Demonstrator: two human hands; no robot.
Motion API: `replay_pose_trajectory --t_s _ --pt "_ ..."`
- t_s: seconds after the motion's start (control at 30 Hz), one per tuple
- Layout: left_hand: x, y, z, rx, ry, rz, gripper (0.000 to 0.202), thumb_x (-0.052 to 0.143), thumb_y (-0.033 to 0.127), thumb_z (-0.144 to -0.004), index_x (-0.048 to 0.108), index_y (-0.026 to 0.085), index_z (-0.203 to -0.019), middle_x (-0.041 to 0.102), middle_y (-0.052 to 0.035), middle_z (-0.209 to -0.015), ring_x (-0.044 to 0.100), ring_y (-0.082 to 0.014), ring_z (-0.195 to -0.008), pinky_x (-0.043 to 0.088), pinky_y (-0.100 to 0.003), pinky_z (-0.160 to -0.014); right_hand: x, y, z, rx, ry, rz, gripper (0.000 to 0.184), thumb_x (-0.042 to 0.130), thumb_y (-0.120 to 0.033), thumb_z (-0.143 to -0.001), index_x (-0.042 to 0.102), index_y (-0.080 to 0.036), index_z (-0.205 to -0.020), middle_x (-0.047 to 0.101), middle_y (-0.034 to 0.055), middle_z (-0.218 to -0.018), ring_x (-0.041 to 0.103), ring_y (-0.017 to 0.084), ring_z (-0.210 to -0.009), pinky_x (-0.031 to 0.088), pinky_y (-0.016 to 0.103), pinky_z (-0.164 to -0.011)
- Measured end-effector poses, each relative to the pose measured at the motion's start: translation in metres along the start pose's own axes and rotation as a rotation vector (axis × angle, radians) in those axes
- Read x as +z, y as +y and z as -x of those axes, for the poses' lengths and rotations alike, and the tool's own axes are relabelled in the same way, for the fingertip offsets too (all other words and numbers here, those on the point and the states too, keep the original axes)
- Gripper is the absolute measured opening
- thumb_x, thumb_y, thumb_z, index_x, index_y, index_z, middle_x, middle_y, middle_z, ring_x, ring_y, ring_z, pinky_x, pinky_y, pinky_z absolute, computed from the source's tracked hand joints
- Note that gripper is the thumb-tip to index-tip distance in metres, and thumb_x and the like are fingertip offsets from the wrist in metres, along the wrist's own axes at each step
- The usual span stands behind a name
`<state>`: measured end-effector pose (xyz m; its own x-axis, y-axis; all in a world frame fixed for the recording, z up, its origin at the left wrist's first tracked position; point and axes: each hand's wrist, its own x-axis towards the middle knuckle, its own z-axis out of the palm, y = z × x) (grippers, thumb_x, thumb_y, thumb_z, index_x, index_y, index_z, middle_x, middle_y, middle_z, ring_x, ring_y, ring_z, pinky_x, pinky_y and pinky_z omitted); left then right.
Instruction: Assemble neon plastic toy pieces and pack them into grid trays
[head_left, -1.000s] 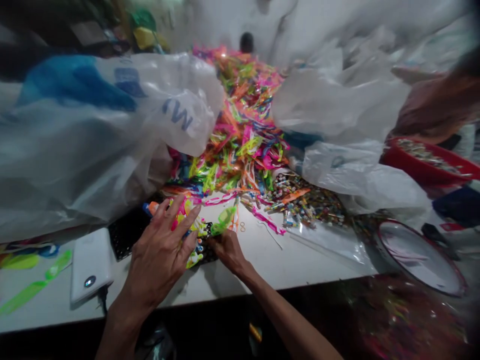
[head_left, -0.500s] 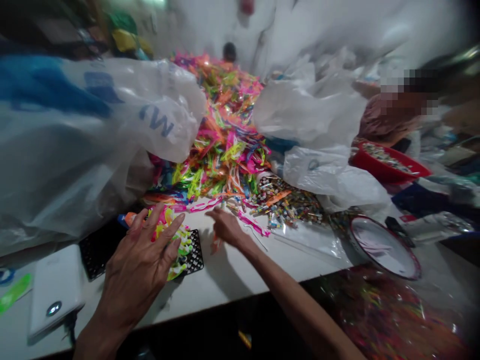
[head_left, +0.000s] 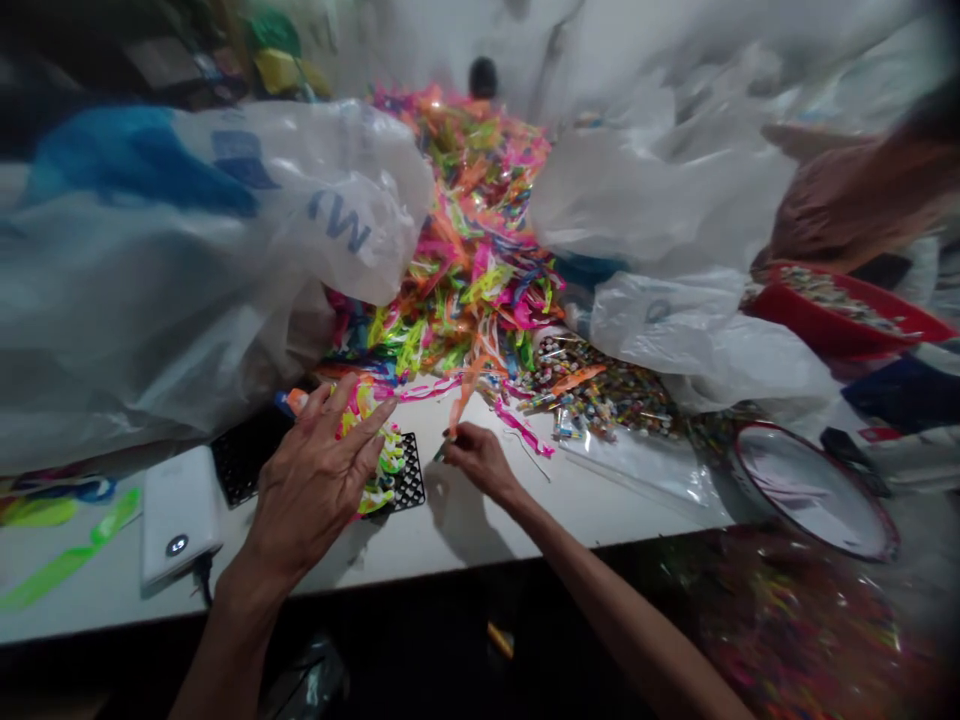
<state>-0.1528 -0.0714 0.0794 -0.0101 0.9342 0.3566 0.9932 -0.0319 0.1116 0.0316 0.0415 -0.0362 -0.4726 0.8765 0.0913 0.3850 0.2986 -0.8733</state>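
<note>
My left hand lies with fingers spread over a bunch of yellow-green and pink plastic strips. Those strips rest on a black perforated tray. To its right, my right hand is closed in a pinch above the white table. From its fingertips an orange plastic strip runs up toward a big heap of neon strips. A small dark bit shows at the fingertips, too small to name. Pink twisted strips lie on the table beyond the right hand.
Large white plastic bags flank the heap. Many small beadlike pieces lie right, behind a clear plastic bag. An enamel basin and a red tray stand farther right, near another person's sleeve. A white power bank sits left.
My right hand has drawn back toward me from the heap's edge, and an orange strip now stretches from its fingers. The left hand stays over the strips. The whole view has shifted.
</note>
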Motion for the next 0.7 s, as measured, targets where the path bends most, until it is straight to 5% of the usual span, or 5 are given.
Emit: replay_pose_trajectory --t_s 0.2,0.47,0.7 --pt "0.0 -0.001 0.001 -0.007 -0.004 0.008 0.041 0.035 0.034 -0.091 0.044 0.031 -0.131 0.026 -0.0031 -0.148 0.025 -0.0271 -0.134 0.03 -0.046 -0.108 0.048 -0.021 0.027 0.048 -0.015 -0.109 0.016 0.048 -0.017 -0.07 0.053 -0.017 -0.085 0.055 -0.0029 -0.068 0.046 0.01 -0.057 0.034 0.02 -0.051" --pt "0.0 0.0 0.0 -0.022 0.021 0.05 0.04 0.034 0.033 -0.091 0.045 0.032 -0.13 0.027 -0.0011 -0.148 0.025 -0.0288 -0.134 0.032 -0.049 -0.106 0.044 -0.03 0.029 -0.057 -0.045 0.001 0.035 0.048 -0.014 -0.073 0.046 -0.018 -0.108 0.055 -0.0039 -0.068 0.05 0.012 -0.057 0.036 0.02 -0.052" --pt "0.0 -0.001 0.001 -0.027 0.003 0.062 0.04 0.034 0.034 -0.091 0.045 0.031 -0.13 0.026 -0.0003 -0.148 0.026 -0.0277 -0.134 0.03 -0.047 -0.108 0.046 -0.026 0.046 -0.048 -0.061 -0.036 0.02 0.047 -0.014 -0.076 0.05 -0.018 -0.095 0.06 -0.0003 -0.075 0.053 0.012 -0.062 0.04 0.021 -0.058"
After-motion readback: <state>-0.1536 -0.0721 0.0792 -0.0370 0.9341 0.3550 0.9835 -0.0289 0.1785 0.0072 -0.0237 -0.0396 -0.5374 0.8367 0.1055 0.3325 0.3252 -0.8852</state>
